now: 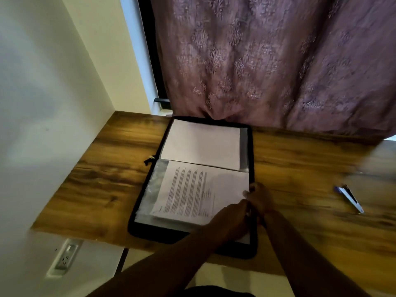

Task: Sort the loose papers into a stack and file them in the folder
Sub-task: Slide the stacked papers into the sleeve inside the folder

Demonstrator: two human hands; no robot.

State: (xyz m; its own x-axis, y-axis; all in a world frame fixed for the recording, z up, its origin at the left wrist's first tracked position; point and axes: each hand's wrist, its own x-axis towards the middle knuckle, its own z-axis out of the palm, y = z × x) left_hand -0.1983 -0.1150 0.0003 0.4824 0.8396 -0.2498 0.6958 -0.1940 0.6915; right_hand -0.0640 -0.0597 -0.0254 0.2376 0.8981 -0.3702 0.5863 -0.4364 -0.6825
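Both hands meet at the near right corner of the printed stack. Left hand lies over the lower right part of the papers, fingers curled down onto the sheets; whether it pinches them or only presses, cannot tell (motion blur). Right hand sits at the stack's right edge, fingertips curled round that edge, apparently gripping it.

Papers rest on the near half of the open black folder, over its clear sleeves, slightly skewed anticlockwise to the folder frame. Far half carries a blank white sheet. Folder lies on the wooden desk, long axis running away from the person.

Judgement: stack extends left and away from both hands; right hand is nearer the free edge, so squaring turns on that corner.

Stapler well apart to the right.
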